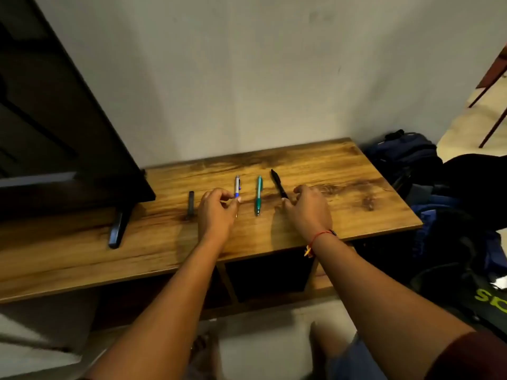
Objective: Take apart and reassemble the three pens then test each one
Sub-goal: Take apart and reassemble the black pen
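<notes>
On the wooden desk (356, 171) the three pens lie side by side, spaced apart so each one's easy to grab. My left hand (216, 212) pinches the near end of the white-and-blue pen (237, 186). The right hand (308, 209) curls its fingers round the near end of the black pen (278, 183). The teal pen (258, 194) sits untouched between them. Guessing one gets lifted for unscrewing next. Room's decent: bare wood to the right, front edge just behind my wrists, TV foot (118, 229) and a small dark piece (191, 204) crowding the left.
</notes>
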